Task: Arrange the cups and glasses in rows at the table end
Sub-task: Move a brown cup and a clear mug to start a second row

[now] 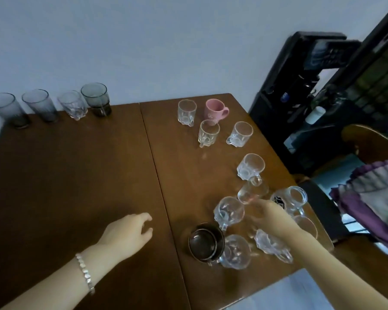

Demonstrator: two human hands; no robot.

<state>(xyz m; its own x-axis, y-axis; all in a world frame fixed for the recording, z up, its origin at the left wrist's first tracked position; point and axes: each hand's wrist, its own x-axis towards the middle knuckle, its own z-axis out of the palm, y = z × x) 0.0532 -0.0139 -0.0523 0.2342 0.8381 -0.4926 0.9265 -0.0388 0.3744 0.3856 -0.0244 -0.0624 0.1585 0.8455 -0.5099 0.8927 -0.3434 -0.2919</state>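
The brown table fills most of the view, with a seam running down its middle. A black water dispenser stands past its far right corner, and a chair with purple cloth sits at the right edge. Along the far left end, 4 tumblers stand upright in a row against the wall: 3 smoky ones and 1 clear. On the right half, a pink mug stands near the far edge among 3 clear mugs, with another clear mug nearer. Close by, a crowded group holds a dark cup, several clear mugs and a jar mug with a dark logo. The left hand, with a bracelet on the wrist, hovers palm down over bare table, fingers loosely curled, holding nothing. The right hand reaches into the group, fingertips at a small glass that looks tilted; blur hides whether the fingers have closed on it.
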